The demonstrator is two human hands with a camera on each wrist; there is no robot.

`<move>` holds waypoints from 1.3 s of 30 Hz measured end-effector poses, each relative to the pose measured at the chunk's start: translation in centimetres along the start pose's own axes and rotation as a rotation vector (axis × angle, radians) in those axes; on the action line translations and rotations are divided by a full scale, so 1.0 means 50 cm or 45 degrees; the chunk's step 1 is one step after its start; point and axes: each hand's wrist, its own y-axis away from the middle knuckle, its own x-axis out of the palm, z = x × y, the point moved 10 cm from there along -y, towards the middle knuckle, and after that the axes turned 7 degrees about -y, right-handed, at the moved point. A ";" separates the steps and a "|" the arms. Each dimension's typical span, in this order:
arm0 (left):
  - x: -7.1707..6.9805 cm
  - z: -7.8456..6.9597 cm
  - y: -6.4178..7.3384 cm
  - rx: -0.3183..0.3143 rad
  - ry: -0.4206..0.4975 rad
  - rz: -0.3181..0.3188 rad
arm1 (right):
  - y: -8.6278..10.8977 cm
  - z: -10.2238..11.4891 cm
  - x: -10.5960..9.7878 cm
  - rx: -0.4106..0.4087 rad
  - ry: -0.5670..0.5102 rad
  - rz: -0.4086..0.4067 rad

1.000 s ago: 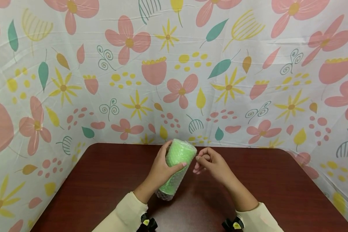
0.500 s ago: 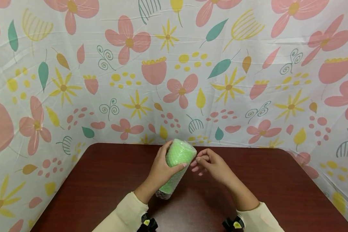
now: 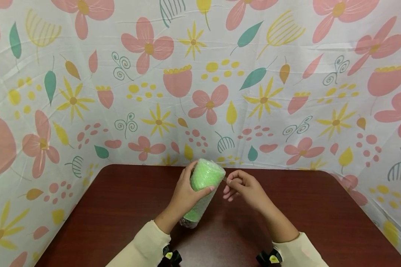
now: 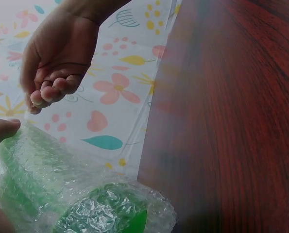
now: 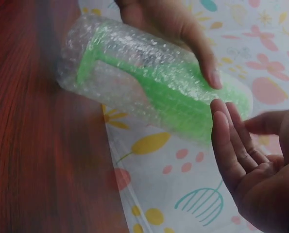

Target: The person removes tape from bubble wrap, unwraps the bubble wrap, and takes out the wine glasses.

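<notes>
A green goblet, its stem and foot showing through, is wrapped in clear bubble wrap. My left hand grips the wrapped goblet round its upper part, thumb across the front, and holds it tilted with the top leaning right. At the top right edge of the wrap, my right hand pinches a thin clear strip between thumb and index finger. The strip is too small to tell whether it is tape or wrap. The other fingers of that hand are loosely bent and apart from the goblet.
Below the hands is a dark reddish-brown wooden table with rounded far corners. A white cloth with a flower print hangs behind it and at both sides. Black straps circle both wrists at the cream sleeves.
The wrapped goblet has shifted very slightly up and left in my left hand. The right hand's lower fingers spread a little, then drew back in, staying beside the wrap's edge.
</notes>
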 end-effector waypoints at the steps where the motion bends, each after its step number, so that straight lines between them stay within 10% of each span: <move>1: 0.001 0.000 0.000 0.000 0.004 0.005 | -0.001 0.000 0.001 -0.006 -0.001 0.003; 23: 0.030 0.015 0.003 -0.065 0.097 0.255 | 0.005 0.007 0.015 -0.086 -0.010 0.129; 39: 0.018 0.014 -0.002 -0.064 0.069 0.160 | 0.006 0.010 0.009 -0.053 0.008 0.109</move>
